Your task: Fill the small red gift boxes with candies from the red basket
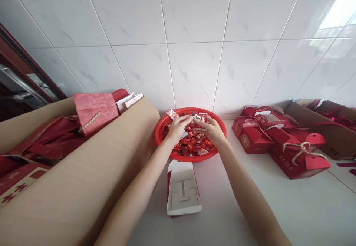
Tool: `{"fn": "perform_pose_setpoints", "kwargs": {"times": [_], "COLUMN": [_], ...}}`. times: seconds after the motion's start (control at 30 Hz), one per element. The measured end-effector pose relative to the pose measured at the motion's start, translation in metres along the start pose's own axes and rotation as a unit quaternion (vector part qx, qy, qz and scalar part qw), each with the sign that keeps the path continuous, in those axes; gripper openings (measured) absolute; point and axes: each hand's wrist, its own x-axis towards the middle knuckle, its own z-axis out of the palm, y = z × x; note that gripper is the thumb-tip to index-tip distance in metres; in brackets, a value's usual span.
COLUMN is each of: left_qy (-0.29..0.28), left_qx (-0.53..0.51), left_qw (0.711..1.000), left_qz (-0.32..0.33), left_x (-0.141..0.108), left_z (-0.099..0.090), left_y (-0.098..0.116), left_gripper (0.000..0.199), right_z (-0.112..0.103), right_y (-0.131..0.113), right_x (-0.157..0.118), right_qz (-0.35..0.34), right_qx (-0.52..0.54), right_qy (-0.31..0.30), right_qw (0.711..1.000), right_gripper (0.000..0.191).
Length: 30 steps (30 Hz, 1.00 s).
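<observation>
Both hands are over a round red basket (pixel 159 134) filled with small wrapped candies (pixel 190 145). My left hand (pixel 178 127) has its fingers pinched on a candy wrapper at the basket's middle. Close beside it, my right hand (pixel 210 129) is closed on a wrapped candy (pixel 196 118) with pale and dark print. Another pinkish wrapper (pixel 172 114) shows just beyond my left hand. In front of the basket lies an open box (pixel 184 192), white inside and red outside, with no candy visible in it.
On the left, a large cardboard box (pixel 122 146) holds red bags and packets (pixel 96 112). Several red gift boxes (pixel 257 138), some tied with cord, stand at the right. Behind them is another cardboard box (pixel 330 135) with red items. A tiled wall (pixel 191 68) rises behind.
</observation>
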Motion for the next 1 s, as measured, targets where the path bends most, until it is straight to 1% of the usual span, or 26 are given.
{"fn": "perform_pose_setpoints", "kwargs": {"times": [0.1, 0.2, 0.27, 0.33, 0.4, 0.43, 0.47, 0.5, 0.57, 0.6, 0.63, 0.67, 0.73, 0.77, 0.83, 0.93, 0.97, 1.0], "left_qy": [-0.017, -0.018, -0.026, -0.020, -0.005, -0.020, -0.060, -0.119, -0.240, -0.280, -0.304, -0.317, -0.333, -0.342, -0.352, -0.331, -0.319, -0.307], "left_qx": [0.032, 0.107, 0.180, 0.262, 0.354, 0.401, 0.450, 0.498, 0.580, 0.611, 0.633, 0.647, 0.653, 0.649, 0.642, 0.659, 0.670, 0.681], "left_qw": [0.999, 0.994, 0.983, 0.963, 0.933, 0.913, 0.890, 0.859, 0.777, 0.738, 0.709, 0.690, 0.674, 0.672, 0.669, 0.661, 0.655, 0.650], "left_qz": [0.003, 0.012, 0.025, 0.053, 0.072, 0.065, 0.041, 0.007, -0.049, -0.062, -0.068, -0.073, -0.092, -0.106, -0.128, -0.139, -0.139, -0.137], "left_x": [0.000, 0.002, 0.005, 0.008, 0.011, 0.011, 0.012, 0.011, 0.010, 0.009, 0.007, 0.006, 0.004, 0.003, 0.000, -0.006, -0.008, -0.010], "left_z": [0.001, 0.001, 0.002, 0.004, 0.004, 0.003, 0.003, 0.002, 0.001, 0.001, 0.001, 0.001, 0.002, 0.002, 0.003, 0.006, 0.008, 0.011], "left_y": [0.000, 0.001, 0.002, 0.002, 0.002, 0.002, 0.002, 0.000, -0.003, -0.005, -0.008, -0.009, -0.011, -0.011, -0.008, -0.003, -0.002, -0.001], "left_gripper": [0.041, 0.028, 0.027, 0.031, 0.031, 0.029, 0.026, 0.021, 0.010, 0.011, 0.017, 0.025, 0.038, 0.039, 0.030, 0.007, 0.003, 0.007], "right_z": [0.001, 0.003, 0.004, 0.003, 0.001, 0.000, -0.001, -0.002, -0.002, -0.002, -0.001, -0.001, 0.000, -0.001, -0.001, -0.003, -0.003, -0.003], "right_y": [-0.001, -0.001, 0.001, 0.002, 0.002, 0.002, 0.002, 0.001, 0.000, 0.000, 0.000, 0.000, -0.001, 0.000, 0.000, 0.001, 0.001, 0.001], "right_x": [0.000, 0.000, 0.001, 0.003, 0.004, 0.005, 0.005, 0.006, 0.006, 0.005, 0.005, 0.005, 0.004, 0.004, 0.004, 0.005, 0.005, 0.004], "right_qz": [-0.009, -0.014, -0.015, -0.032, -0.057, -0.063, -0.064, -0.061, -0.054, -0.052, -0.050, -0.047, -0.043, -0.043, -0.046, -0.050, -0.049, -0.049], "right_qx": [0.001, 0.019, 0.029, 0.044, 0.067, 0.078, 0.086, 0.092, 0.094, 0.092, 0.088, 0.084, 0.079, 0.079, 0.081, 0.083, 0.084, 0.085], "right_qy": [0.037, 0.091, 0.117, 0.148, 0.187, 0.203, 0.213, 0.216, 0.210, 0.207, 0.205, 0.203, 0.205, 0.206, 0.206, 0.202, 0.200, 0.199], "right_qw": [0.999, 0.996, 0.993, 0.987, 0.978, 0.974, 0.971, 0.970, 0.972, 0.973, 0.973, 0.974, 0.975, 0.974, 0.974, 0.975, 0.975, 0.975], "right_gripper": [0.034, 0.030, 0.029, 0.029, 0.029, 0.030, 0.030, 0.030, 0.029, 0.029, 0.029, 0.029, 0.029, 0.029, 0.030, 0.031, 0.030, 0.030]}}
